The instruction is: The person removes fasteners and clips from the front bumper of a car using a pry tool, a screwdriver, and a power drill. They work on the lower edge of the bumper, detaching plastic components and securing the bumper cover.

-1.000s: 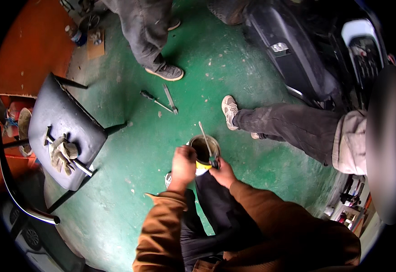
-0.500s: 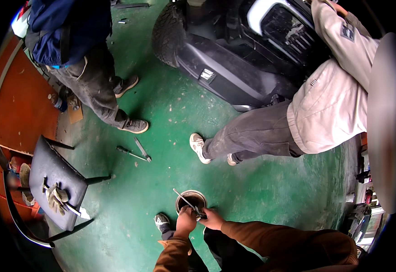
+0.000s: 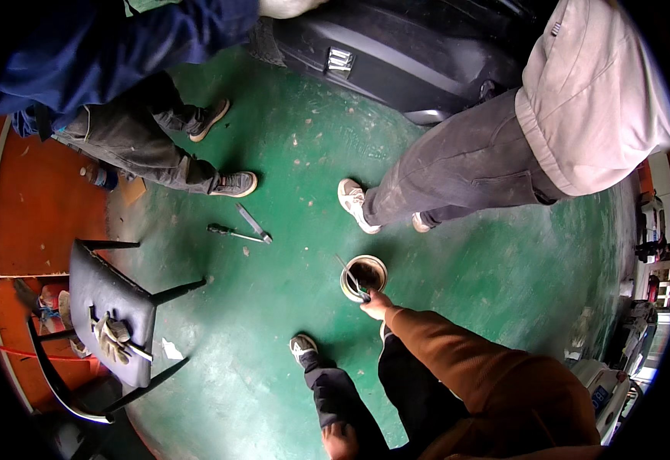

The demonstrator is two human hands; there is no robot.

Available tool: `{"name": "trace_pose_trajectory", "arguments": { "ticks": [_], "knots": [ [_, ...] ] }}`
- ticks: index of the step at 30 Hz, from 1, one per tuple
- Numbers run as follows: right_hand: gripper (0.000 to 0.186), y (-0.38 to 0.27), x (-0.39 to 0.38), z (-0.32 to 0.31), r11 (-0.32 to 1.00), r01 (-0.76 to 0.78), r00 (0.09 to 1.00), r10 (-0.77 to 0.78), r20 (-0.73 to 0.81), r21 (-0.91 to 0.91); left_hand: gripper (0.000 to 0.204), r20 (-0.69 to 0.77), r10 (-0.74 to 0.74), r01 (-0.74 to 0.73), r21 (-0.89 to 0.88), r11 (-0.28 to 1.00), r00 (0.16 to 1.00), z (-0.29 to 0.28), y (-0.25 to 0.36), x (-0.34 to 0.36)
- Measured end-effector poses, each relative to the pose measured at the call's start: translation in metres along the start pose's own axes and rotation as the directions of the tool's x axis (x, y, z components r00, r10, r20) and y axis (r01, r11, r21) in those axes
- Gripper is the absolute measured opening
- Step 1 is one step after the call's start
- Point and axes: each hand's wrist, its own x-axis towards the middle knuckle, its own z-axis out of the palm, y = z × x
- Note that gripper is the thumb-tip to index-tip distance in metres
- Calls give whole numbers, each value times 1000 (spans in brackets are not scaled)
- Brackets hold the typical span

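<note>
My right hand [image 3: 377,304] is closed around the dark end of a long thin tool [image 3: 349,274]. Its pale, straight shaft slants over a round tin [image 3: 383,267] on the floor, which has a light rim and something dark inside. I cannot make out the tool's exact kind. Fingers of the right hand lie right at the tin's near rim. Down at the lower edge, my left hand [image 3: 339,441] is against my dark trouser leg, away from the tin. Its fingers are too unclear to read.
A screwdriver [image 3: 233,233] and a flat metal tool [image 3: 254,222] lie on the green floor. On the left stands a black chair [image 3: 112,287] with work gloves [image 3: 111,335] on it. Two people stand ahead, beside a black vehicle bumper [image 3: 396,61].
My left hand has left the tool and dropped back to my leg. The right hand keeps the tool at the tin. The view has shifted, and the person in blue has leaned across.
</note>
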Motion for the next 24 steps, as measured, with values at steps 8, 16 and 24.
{"name": "trace_pose_trajectory", "arguments": {
  "ticks": [8,16,24],
  "knots": [
    [33,17,-108,-14,970,-147,959,92,268,195,17,-23,16,-14,55,998,1000,1,-2,13],
    [31,83,-252,-93,964,-266,912,248,328,13,25,-63,-54,66,209,976,997,-16,-6,17],
    [27,151,-365,-127,851,-469,881,435,185,236,25,-11,-72,72,261,963,997,-93,-51,17]
  ]
}}
